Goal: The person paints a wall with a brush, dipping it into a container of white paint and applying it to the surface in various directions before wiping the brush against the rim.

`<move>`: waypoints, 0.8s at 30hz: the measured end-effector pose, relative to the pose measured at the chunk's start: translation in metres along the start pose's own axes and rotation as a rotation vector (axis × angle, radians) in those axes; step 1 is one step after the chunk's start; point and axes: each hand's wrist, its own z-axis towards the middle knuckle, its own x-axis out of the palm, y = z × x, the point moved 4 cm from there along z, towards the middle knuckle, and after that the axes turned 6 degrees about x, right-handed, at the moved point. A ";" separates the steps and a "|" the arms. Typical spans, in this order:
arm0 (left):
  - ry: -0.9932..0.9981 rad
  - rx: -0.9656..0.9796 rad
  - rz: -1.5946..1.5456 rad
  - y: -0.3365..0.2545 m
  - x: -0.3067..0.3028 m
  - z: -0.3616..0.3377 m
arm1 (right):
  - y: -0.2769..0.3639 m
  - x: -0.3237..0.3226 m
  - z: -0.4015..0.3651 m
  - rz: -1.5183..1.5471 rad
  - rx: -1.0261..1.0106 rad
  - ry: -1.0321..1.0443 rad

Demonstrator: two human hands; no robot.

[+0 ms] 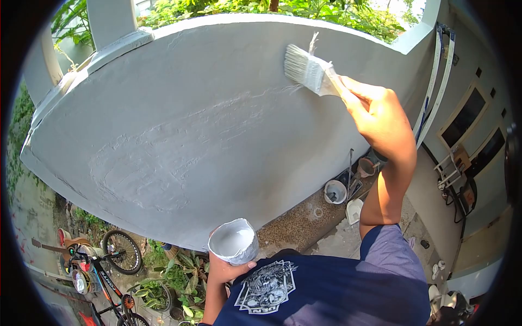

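My right hand [378, 111] is closed around the handle of a wide paintbrush [312, 70], its bristles pale with paint. The bristles lie at the upper part of a grey wall [217, 125], to the right of its middle. Low in front of my chest, my left hand [231, 267] is wrapped round a paint-crusted cup [234, 243] with pale paint inside. Rough, ridged patches run across the wall's middle and lower left.
A bucket [335, 192] and a dustpan [354, 211] stand at the wall's foot on the right. A ladder [435, 87] leans at the right. Lower left are a bicycle [111, 282], a guitar [70, 251] and potted plants [155, 293].
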 end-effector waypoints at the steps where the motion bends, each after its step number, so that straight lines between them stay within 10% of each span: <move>1: -0.010 0.011 0.001 0.001 0.000 -0.001 | 0.000 0.001 -0.001 0.002 -0.002 0.000; 24: -0.013 -0.025 -0.032 0.001 0.004 -0.010 | 0.003 0.023 0.016 -0.189 -0.150 0.052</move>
